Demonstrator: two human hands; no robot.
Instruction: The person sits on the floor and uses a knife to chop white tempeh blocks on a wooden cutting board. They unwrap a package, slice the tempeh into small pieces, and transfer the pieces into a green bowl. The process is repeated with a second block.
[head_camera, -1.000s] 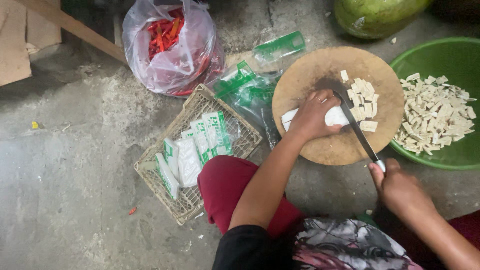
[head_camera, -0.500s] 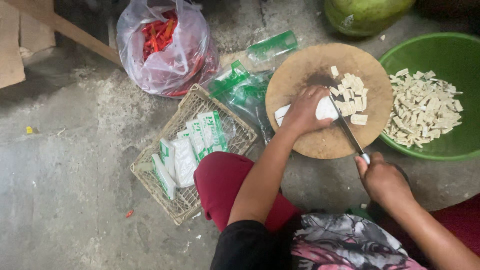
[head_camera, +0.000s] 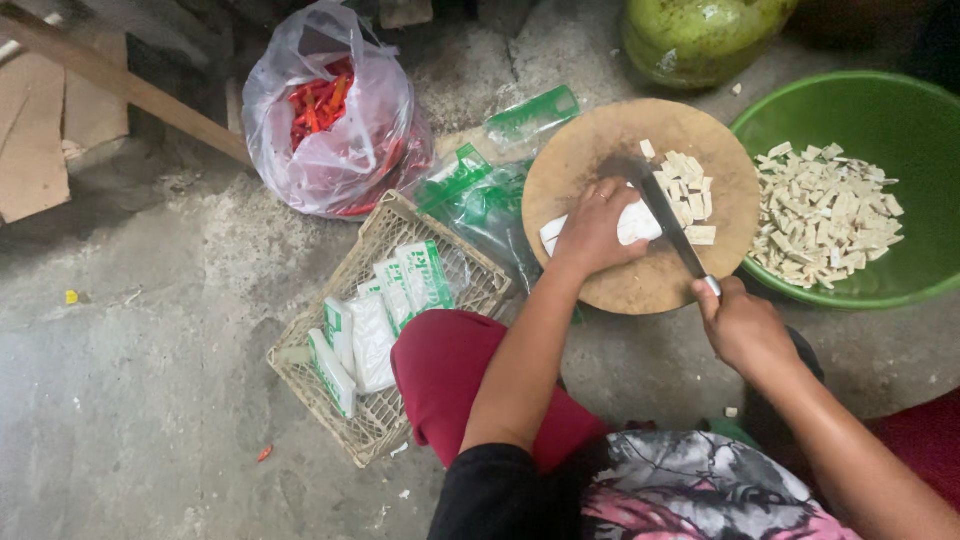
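Head view: left hand (head_camera: 592, 225) fingers press the white block (head_camera: 632, 223) — right hand (head_camera: 742, 325) fingers grip the knife (head_camera: 672, 228).

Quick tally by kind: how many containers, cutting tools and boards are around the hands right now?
Green plastic basin: 1
Woven basket: 1
Clear bag of red chillies: 1
Round wooden cutting board: 1
Knife, held in the right hand: 1
White block under the left hand: 1
Total: 6
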